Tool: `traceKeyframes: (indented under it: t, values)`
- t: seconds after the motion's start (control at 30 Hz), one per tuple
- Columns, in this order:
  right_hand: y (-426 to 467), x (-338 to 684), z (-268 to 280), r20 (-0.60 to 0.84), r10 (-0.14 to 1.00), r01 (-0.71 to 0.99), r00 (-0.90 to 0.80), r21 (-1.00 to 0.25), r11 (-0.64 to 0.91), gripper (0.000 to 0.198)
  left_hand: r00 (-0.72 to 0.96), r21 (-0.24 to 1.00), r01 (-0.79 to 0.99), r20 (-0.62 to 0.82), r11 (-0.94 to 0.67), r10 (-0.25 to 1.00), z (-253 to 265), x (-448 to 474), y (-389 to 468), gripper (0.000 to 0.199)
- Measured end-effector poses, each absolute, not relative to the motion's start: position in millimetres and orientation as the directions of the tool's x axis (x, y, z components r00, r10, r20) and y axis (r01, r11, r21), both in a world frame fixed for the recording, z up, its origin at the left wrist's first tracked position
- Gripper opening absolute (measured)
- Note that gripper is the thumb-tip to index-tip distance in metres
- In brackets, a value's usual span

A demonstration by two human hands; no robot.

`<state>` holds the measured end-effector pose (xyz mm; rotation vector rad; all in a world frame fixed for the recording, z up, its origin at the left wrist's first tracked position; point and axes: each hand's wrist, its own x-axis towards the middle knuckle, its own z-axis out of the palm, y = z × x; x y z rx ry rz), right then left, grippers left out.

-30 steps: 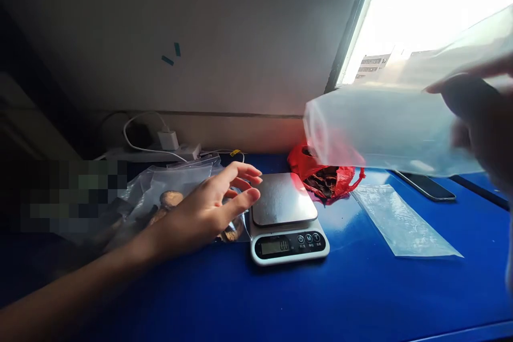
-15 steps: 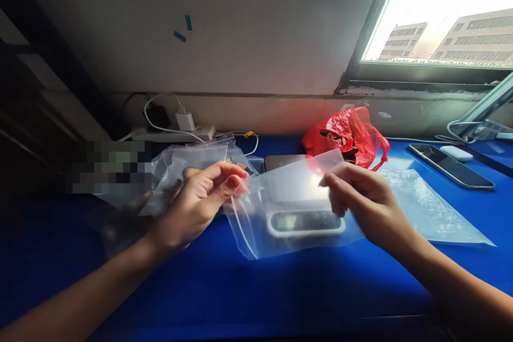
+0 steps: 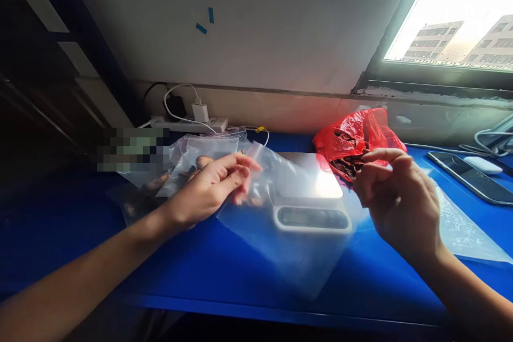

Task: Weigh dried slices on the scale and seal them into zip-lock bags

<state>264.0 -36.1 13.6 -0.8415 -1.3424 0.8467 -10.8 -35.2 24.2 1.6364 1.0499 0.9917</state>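
head view: compared with half a second ago, the clear bag (image 3: 294,256) is no longer held at both sides; it is pinched by the fingers of the left hand (image 3: 212,187) alone and is hung before the scale (image 3: 324,168), its lower corner dropped toward the near edge of the bench (image 3: 192,278). the right hand (image 3: 403,206) is left free, its fingers loosely parted, nothing seen between them, in front of the red bag (image 3: 380,123). room is offered between scale and near edge; movement is bounded leftward by the filled bags (image 3: 216,144), rightward by the flat bag (image 3: 460,224) and phone (image 3: 473,177).
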Motion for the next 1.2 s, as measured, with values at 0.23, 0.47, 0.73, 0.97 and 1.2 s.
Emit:
traceKeyframes:
  t: [0.23, 0.47, 0.73, 0.97, 1.2]
  values:
    - [-48.2, 241.0, 13.9, 0.342, 0.836, 0.364, -0.428, -0.782, 0.506, 0.014, 0.523, 0.774, 0.513, 0.059, -0.37, 0.85, 22.0, 5.1, -50.9, 0.022]
    - [-48.4, 237.9, 11.7, 0.277, 0.794, 0.412, -0.541, -0.736, 0.537, 0.015, 0.59, 0.764, 0.486, 0.072, -0.425, 0.804, 17.2, 13.5, -54.1, 0.024]
    - [-49.8, 242.1, 14.4, 0.356, 0.795, 0.359, -0.491, -0.749, 0.557, 0.015, 0.555, 0.79, 0.506, 0.01, -0.347, 0.832, 20.9, 13.4, -56.3, 0.024]
    - [-37.9, 271.3, 21.9, 0.519, 0.816, 0.387, -0.254, -0.719, 0.577, 0.018, 0.43, 0.926, 0.346, -0.014, -0.151, 0.903, 16.0, 0.2, -42.9, 0.023]
    - [-43.2, 267.0, 19.1, 0.502, 0.804, 0.416, -0.32, -0.688, 0.595, 0.019, 0.467, 0.925, 0.34, -0.008, -0.171, 0.884, 24.5, 0.1, -49.7, 0.024]
